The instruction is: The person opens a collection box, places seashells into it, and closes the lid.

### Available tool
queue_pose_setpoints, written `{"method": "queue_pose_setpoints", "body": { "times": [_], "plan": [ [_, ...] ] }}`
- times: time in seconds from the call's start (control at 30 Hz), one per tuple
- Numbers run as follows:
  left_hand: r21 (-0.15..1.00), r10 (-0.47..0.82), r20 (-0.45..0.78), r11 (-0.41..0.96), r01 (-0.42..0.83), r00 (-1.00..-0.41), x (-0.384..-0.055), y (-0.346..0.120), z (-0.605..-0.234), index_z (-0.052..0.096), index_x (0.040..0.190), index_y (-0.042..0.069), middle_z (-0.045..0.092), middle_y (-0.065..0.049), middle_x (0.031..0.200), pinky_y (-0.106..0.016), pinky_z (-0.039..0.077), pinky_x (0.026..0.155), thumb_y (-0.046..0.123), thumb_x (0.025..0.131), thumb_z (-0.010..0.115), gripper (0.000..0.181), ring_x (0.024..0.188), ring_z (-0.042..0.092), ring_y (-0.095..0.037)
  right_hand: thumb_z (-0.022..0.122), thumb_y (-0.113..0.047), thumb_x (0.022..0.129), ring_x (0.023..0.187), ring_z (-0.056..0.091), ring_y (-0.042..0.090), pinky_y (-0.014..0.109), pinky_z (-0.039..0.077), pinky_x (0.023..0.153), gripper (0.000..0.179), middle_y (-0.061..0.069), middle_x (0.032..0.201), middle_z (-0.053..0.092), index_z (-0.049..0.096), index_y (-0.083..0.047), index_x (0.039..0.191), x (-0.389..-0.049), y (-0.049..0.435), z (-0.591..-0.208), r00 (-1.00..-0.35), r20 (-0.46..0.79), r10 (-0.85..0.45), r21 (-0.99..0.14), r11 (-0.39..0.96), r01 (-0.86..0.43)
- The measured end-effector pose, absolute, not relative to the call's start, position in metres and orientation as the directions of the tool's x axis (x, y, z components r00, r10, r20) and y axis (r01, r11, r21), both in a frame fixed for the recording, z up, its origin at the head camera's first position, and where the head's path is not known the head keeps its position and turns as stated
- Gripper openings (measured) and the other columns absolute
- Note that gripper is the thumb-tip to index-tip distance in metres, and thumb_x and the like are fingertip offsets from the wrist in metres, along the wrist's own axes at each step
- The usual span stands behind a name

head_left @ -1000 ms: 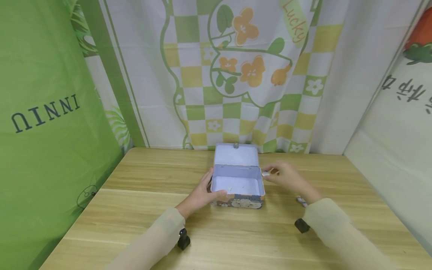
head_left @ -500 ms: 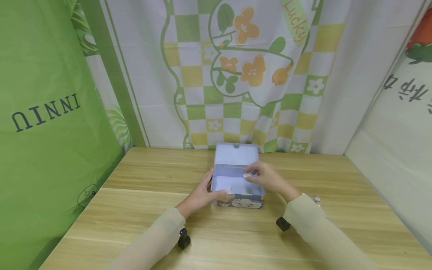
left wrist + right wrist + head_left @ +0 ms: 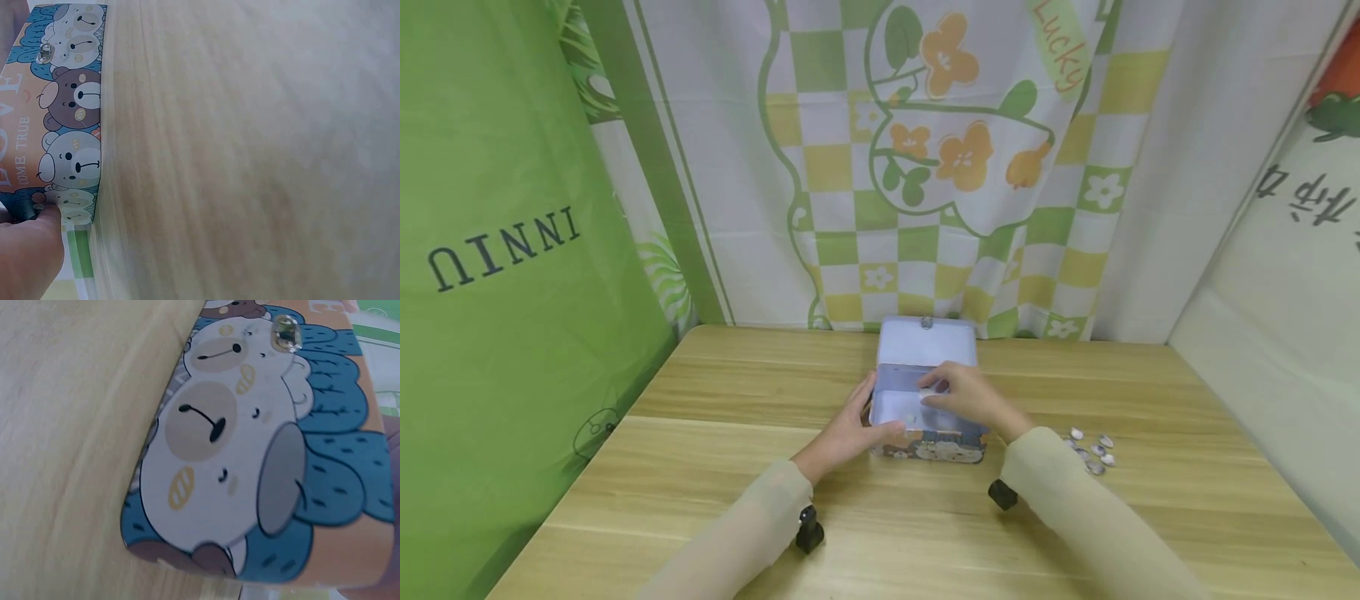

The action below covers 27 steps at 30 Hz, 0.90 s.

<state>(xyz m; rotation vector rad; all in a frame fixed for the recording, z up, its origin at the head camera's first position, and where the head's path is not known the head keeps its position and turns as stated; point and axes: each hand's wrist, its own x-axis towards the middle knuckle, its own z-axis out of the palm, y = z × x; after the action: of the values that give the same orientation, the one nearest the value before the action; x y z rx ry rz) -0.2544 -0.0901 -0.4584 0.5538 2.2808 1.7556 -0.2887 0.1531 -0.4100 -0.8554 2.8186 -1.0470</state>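
Note:
A tin box (image 3: 928, 451) printed with cartoon bears stands on the table with its hinged lid (image 3: 906, 343) raised at the back. My left hand (image 3: 850, 427) grips its left side, thumb over the front rim. In the left wrist view that thumb presses the printed front (image 3: 72, 103). Over the box's interior, my right hand (image 3: 973, 398) pinches a small whitish shell (image 3: 926, 390), mostly covered by the fingers. Another pale shell (image 3: 911, 418) lies on the box floor. The right wrist view is filled by the box front (image 3: 219, 444) and its metal clasp (image 3: 287, 334).
Several small shells (image 3: 1097, 468) lie scattered on the wooden table (image 3: 715, 500), right of the box beside my right sleeve. A patterned curtain (image 3: 831, 183) hangs behind the table, with a green cloth (image 3: 512, 350) at left and a white one at right.
My right hand has moved left from beside the box's right wall to over its inside, carrying the shell. More shells on the table are uncovered. My left hand stays on the box.

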Motion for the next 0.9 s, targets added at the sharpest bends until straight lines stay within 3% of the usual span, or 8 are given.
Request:
{"method": "queue_pose_setpoints", "body": {
  "times": [0.27, 0.67, 0.9],
  "plan": [
    [0.958, 0.41, 0.065, 0.23, 0.173, -0.91, -0.253, -0.089, -0.457, -0.001, 0.162, 0.01, -0.007, -0.011, 0.167, -0.047, 0.03, 0.116, 0.022, 0.096, 0.071, 0.098, 0.15, 0.016, -0.036, 0.075, -0.009, 0.09, 0.102, 0.063, 0.028, 0.043, 0.055, 0.089, 0.024, 0.011, 0.115, 0.068, 0.073, -0.001, 0.113, -0.294, 0.142, -0.417, -0.868, 0.128, -0.48, -0.606, 0.655, -0.452],
    [0.963, 0.412, 0.059, 0.217, 0.161, -0.909, -0.251, -0.089, -0.456, 0.0, 0.162, 0.016, -0.005, -0.007, 0.167, -0.048, 0.029, 0.117, 0.026, 0.095, 0.073, 0.1, 0.15, 0.015, -0.034, 0.076, -0.008, 0.088, 0.098, 0.065, 0.028, 0.043, 0.056, 0.088, 0.027, 0.012, 0.114, 0.07, 0.074, -0.002, 0.114, -0.296, 0.137, -0.419, -0.881, 0.117, -0.458, -0.586, 0.685, -0.434],
    [0.969, 0.427, 0.075, 0.181, 0.167, -0.901, -0.251, -0.089, -0.454, -0.001, 0.162, 0.013, -0.004, -0.008, 0.167, -0.048, 0.03, 0.116, 0.027, 0.093, 0.075, 0.103, 0.15, 0.014, -0.035, 0.074, -0.006, 0.09, 0.101, 0.065, 0.028, 0.044, 0.055, 0.09, 0.024, 0.012, 0.115, 0.069, 0.074, -0.003, 0.114, -0.295, 0.137, -0.416, -0.879, 0.122, -0.46, -0.568, 0.694, -0.442]
  ]
}}
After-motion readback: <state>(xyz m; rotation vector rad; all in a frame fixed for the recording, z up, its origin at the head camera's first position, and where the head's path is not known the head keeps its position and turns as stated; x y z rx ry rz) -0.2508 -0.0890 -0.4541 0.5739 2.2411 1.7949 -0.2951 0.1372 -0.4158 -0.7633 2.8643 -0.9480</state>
